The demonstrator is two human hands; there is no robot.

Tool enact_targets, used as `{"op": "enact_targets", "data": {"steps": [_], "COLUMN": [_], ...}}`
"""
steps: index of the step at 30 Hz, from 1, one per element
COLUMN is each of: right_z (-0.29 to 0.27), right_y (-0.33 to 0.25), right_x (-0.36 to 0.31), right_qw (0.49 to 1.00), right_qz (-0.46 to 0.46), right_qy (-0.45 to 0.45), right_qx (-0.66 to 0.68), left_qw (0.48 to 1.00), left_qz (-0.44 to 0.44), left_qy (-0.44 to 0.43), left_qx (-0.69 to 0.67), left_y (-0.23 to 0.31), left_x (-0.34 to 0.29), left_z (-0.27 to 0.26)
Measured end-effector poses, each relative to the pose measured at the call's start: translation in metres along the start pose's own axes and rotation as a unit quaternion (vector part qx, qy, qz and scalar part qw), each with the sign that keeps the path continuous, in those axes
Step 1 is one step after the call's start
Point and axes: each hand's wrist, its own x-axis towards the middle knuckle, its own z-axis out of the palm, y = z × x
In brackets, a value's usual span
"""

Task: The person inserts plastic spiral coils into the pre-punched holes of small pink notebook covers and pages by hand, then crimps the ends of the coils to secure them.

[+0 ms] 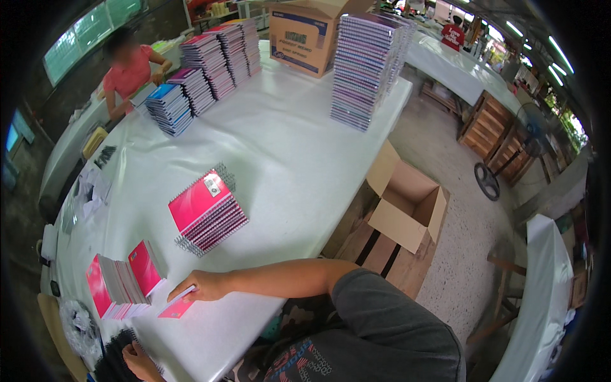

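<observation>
My right hand (205, 286) grips a thin pink-covered notebook (176, 311) by its edge, just above the white-covered table. Low at the left, my left hand (141, 363) curls its fingers over a pile of black spiral binding coils (113, 354); whether one coil is singled out is hard to see. Left of my right hand, a row of unbound pink notebooks (118, 281) stands on edge, with one pink cover (146, 267) leaning at its right end. Farther up the table sits a stack of pink spiral-bound notebooks (207, 205).
Tall notebook stacks (363, 73) and a cardboard box (302, 37) stand at the table's far end, more stacks (170, 108) at far left. Beside the right edge, an open carton (410, 204) rests on a wooden pallet. A person (130, 73) works across the table. A fan (531, 127) stands right.
</observation>
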Motion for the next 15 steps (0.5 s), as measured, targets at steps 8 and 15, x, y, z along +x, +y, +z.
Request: {"op": "enact_targets", "data": {"steps": [8, 15], "right_z": [0.007, -0.003], "right_y": [0.018, 0.001], "right_x": [0.015, 0.008], "right_qw": [0.998, 0.996], "right_qz": [-0.054, 0.023], "right_qy": [-0.009, 0.017], "right_qx": [-0.022, -0.090], "left_qw": [0.994, 0.996], "left_qz": [-0.040, -0.054], "left_qy": [-0.022, -0.068], "left_qx": [-0.099, 0.007], "left_y": [-0.021, 0.049], "left_x": [0.010, -0.015], "left_z": [-0.041, -0.022]}}
